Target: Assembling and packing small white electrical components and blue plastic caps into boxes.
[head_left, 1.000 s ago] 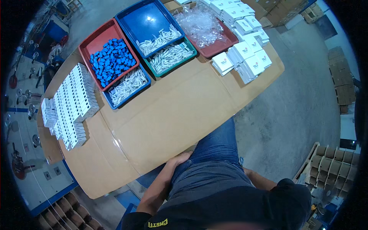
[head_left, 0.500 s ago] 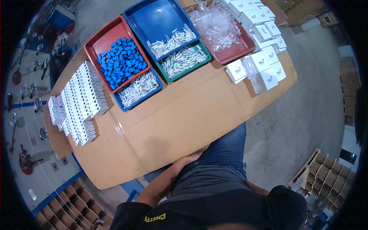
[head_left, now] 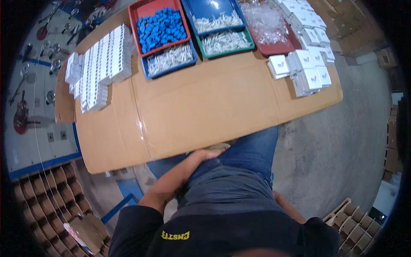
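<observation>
Workshop floor, grey concrete, worktop (head_left: 205, 107) covered with flat brown cardboard sheet; person stands or sits at its near edge.

Left hand (head_left: 209, 153) rests at the near cardboard edge, over the thigh, fingers loosely together, clamped on nothing that shows. Right hand mostly hidden behind the torso, only a bit of forearm (head_left: 287, 207) visible low right; can't tell its grip state.

Nearest thing to the left hand is the cardboard sheet itself: light, stiff-ish but bends along creases, slides easily on the worktop. I'd take it by the free near edge.

Outward, far side of worktop:
- red tray (head_left: 133, 17) full of small blue caps (head_left: 162, 28) – light, loose, would roll.
- blue tray (head_left: 145, 70) just in front of it with whitish small parts (head_left: 169, 59).
- second blue tray (head_left: 214, 8) and green tray (head_left: 227, 51), both with similar whitish parts, touching each other.
- dark red tray (head_left: 287, 45) with clear plastic bags (head_left: 265, 19), soft and slippery.
- small white boxes (head_left: 306, 70) stacked at right end; light, crushable, pick by the sides.
- rows of white boxes (head_left: 100, 64) at left end, packed tight.

Left of worktop: tool board (head_left: 25, 85) lying on the floor. Cardboard divider grids (head_left: 47, 197) lower left, more lower right.
</observation>
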Motion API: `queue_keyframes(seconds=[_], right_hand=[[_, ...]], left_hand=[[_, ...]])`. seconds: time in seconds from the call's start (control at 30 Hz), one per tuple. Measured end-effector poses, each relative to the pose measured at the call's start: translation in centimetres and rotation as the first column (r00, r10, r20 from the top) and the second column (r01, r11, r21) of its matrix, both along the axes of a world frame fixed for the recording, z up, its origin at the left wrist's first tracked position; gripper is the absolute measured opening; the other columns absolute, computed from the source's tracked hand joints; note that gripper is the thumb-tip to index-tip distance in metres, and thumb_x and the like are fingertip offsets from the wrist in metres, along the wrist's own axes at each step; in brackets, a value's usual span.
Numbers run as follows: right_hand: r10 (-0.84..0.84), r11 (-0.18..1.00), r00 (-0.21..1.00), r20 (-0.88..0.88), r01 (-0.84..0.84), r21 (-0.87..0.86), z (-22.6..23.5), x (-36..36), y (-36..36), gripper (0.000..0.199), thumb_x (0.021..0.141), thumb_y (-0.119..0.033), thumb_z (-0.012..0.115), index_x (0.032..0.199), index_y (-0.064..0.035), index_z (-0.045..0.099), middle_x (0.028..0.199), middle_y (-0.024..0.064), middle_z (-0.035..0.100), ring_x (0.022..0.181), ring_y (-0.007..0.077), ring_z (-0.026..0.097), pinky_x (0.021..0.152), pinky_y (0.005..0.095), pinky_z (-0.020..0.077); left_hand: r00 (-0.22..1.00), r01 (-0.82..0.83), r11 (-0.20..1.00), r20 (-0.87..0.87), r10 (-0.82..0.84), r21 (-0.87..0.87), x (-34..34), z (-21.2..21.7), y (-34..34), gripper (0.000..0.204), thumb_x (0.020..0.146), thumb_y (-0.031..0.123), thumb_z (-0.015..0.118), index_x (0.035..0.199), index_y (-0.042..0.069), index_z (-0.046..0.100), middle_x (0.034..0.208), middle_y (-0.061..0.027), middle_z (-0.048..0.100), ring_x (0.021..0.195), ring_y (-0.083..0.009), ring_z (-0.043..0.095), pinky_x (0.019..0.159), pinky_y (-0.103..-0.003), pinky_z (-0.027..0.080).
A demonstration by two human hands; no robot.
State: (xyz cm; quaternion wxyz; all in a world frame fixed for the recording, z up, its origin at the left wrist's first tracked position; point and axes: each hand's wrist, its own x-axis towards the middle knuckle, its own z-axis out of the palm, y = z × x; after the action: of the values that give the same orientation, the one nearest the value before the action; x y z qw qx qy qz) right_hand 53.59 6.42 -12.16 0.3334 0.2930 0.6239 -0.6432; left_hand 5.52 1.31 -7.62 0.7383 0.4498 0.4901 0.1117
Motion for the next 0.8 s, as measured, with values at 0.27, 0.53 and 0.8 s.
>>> queue_keyframes(seconds=[0.27, 0.53, 0.8], right_hand=[[-0.610, 0.765, 0.789, -0.074, 0.611, 0.206, 0.7, -2.2, 6.7, 0.043, 0.092, -0.031, 0.071, 0.121, -0.0004, 0.064, 0.096, 0.0079, 0.070, 0.091, 0.0175, 0.066, 0.077, 0.0337, 0.0537], [-0.375, 0.638, 0.858, -0.351, 0.514, 0.573, 14.0, -11.7, 14.8, 0.035, 0.098, -0.033, 0.064, 0.112, -0.0002, 0.067, 0.087, 0.0058, 0.070, 0.078, 0.0135, 0.064, 0.069, 0.0303, 0.0515], [-0.079, 0.382, 0.752, -0.654, 0.629, 0.677, 17.9, -23.9, 23.3, 0.036, 0.094, -0.030, 0.066, 0.109, 0.0027, 0.069, 0.096, 0.0194, 0.072, 0.092, 0.0298, 0.069, 0.083, 0.0395, 0.0533]], left_hand=[[0.967, -0.008, 1.000, -0.256, 0.011, 0.013, -1.0, 2.4, -0.8, 0.080, 0.102, 0.066, 0.036, 0.135, -0.003, 0.059, 0.131, -0.0199, 0.065, 0.124, -0.0291, 0.057, 0.110, -0.039, 0.040], [0.931, -0.167, 0.977, -0.303, 0.201, 0.136, -1.5, 9.8, -4.5, 0.075, 0.102, 0.063, 0.039, 0.138, 0.001, 0.059, 0.144, -0.0173, 0.057, 0.135, -0.0289, 0.050, 0.114, -0.035, 0.035], [0.669, -0.660, 0.622, -0.046, 0.742, 0.422, 0.9, 14.8, -11.2, 0.046, 0.107, 0.038, 0.048, 0.117, -0.002, 0.068, 0.105, -0.0067, 0.068, 0.097, -0.0144, 0.060, 0.090, -0.027, 0.047]])
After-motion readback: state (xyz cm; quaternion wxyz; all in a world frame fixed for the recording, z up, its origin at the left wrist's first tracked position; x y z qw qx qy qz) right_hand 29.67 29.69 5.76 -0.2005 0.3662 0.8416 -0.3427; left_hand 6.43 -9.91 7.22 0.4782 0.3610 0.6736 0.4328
